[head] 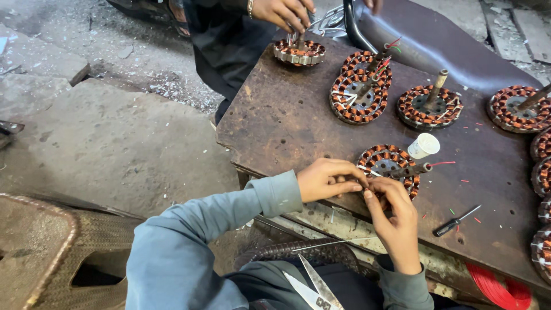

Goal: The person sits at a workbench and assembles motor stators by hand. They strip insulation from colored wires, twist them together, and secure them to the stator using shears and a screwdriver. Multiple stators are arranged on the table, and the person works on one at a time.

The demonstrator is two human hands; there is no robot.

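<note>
Left hand (326, 179) and right hand (395, 221) pinch wire at the flat stator (389, 166) (shaft pointing right, towards a white cup (423, 146)).

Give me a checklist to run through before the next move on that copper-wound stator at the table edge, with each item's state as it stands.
1. Both hands on the work: left hand and right hand pinch at the near rim of the stator. Ok.
2. Stator flat on the table: ok.
3. What the fingertips grip: cannot tell, too small.
4. Screwdriver lies within reach of the right hand: ok.
5. Scissors lie open on the lap, blades bare: not ok.
6. Co-worker's hand works on a far stator, apart: ok.
</note>
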